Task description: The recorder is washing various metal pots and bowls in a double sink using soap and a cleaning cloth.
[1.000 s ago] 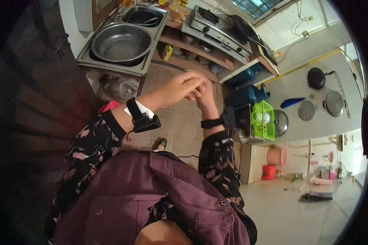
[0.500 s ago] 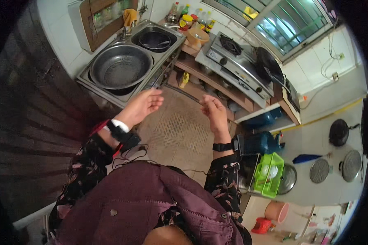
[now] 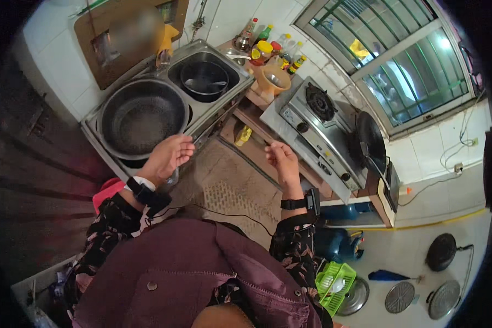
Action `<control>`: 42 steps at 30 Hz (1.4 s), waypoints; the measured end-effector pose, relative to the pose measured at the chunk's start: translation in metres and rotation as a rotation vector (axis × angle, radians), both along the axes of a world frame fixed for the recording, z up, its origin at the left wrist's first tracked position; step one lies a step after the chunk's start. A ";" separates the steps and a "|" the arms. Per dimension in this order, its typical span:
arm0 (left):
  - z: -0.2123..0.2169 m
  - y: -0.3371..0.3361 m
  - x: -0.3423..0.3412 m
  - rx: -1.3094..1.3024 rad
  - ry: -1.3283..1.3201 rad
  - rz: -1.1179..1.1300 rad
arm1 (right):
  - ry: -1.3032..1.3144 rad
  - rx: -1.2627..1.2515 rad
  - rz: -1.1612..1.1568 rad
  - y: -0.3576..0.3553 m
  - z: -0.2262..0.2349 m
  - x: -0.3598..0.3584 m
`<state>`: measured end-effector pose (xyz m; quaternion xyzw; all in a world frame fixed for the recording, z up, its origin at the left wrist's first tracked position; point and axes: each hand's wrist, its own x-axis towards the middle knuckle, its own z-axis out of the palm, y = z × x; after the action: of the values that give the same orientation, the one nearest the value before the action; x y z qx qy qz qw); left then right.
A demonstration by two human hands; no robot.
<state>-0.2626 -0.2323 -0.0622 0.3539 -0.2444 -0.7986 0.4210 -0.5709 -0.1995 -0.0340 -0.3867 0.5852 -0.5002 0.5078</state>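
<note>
My left hand [image 3: 172,154] hovers by the near rim of a large dark speckled pan [image 3: 142,117] that sits over the left basin of the steel sink [image 3: 194,128]. Its fingers are half bent and slightly apart, with nothing in them. My right hand [image 3: 284,161] is raised over the floor, in front of the stove shelf, and touches nothing. Its fingers curl loosely, and no object shows between them. In the right basin stands a smaller dark pot [image 3: 203,79] with a spoon-like utensil inside.
A two-burner gas stove [image 3: 317,134] with a black wok [image 3: 369,139] stands on the right counter. Between sink and stove are an orange bowl [image 3: 273,81] and several bottles. A blue gas cylinder [image 3: 336,243] and a green dish rack [image 3: 333,284] are at my right.
The sink, pans and stove appear larger and nearer as I move forward. My left hand now sits closer to the big pan's rim. Neither hand has picked anything up.
</note>
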 end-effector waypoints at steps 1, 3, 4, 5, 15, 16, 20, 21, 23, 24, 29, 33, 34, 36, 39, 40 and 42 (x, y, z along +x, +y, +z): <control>0.000 -0.008 -0.008 0.002 -0.003 0.012 | -0.002 0.010 0.018 -0.013 -0.003 -0.009; 0.000 -0.021 -0.023 -0.042 -0.055 -0.009 | -0.006 0.015 0.060 -0.045 -0.010 -0.022; -0.003 -0.022 -0.034 -0.056 -0.077 -0.016 | -0.001 0.027 0.090 -0.058 -0.011 -0.027; -0.008 -0.024 -0.041 -0.045 -0.077 0.006 | 0.003 0.038 0.122 -0.069 -0.014 -0.032; -0.043 -0.053 -0.087 0.069 -0.103 0.291 | 0.076 0.066 0.495 -0.226 -0.056 -0.041; -0.043 -0.060 -0.091 0.068 -0.107 0.271 | 0.108 0.076 0.531 -0.242 -0.061 -0.038; -0.046 -0.082 -0.085 0.052 -0.108 0.331 | 0.337 -0.082 0.659 -0.319 -0.111 -0.018; -0.045 -0.088 -0.080 0.056 -0.104 0.341 | 0.430 -0.165 0.711 -0.335 -0.121 -0.007; -0.042 -0.101 -0.080 0.108 -0.170 0.382 | 0.588 -0.206 0.727 -0.354 -0.125 0.001; -0.043 -0.107 -0.077 0.133 -0.210 0.407 | 0.727 -0.261 0.741 -0.362 -0.127 0.010; -0.060 -0.149 -0.073 0.109 -0.244 0.353 | 1.000 -0.296 0.663 -0.397 -0.135 0.029; -0.055 -0.188 -0.095 0.106 -0.238 0.302 | 1.454 -0.661 0.596 -0.424 -0.172 0.029; -0.059 -0.198 -0.100 0.105 -0.241 0.292 | 1.443 -0.682 0.623 -0.431 -0.174 0.033; -0.070 -0.216 -0.108 0.106 -0.251 0.263 | 1.567 -0.519 0.812 -0.440 -0.182 0.042; -0.089 -0.238 -0.126 0.171 -0.253 0.423 | 1.384 -0.384 1.140 -0.453 -0.199 0.052; -0.104 -0.246 -0.131 0.170 -0.256 0.445 | 1.139 -0.326 1.343 -0.462 -0.207 0.053; -0.144 -0.267 -0.139 0.199 -0.155 0.453 | 0.888 -0.286 1.550 -0.473 -0.206 0.058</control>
<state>-0.4018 -0.4996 -0.2062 0.4996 -0.1107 -0.6744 0.5323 -0.5130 -0.6728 -0.2399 -0.8892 0.2351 0.1093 0.3769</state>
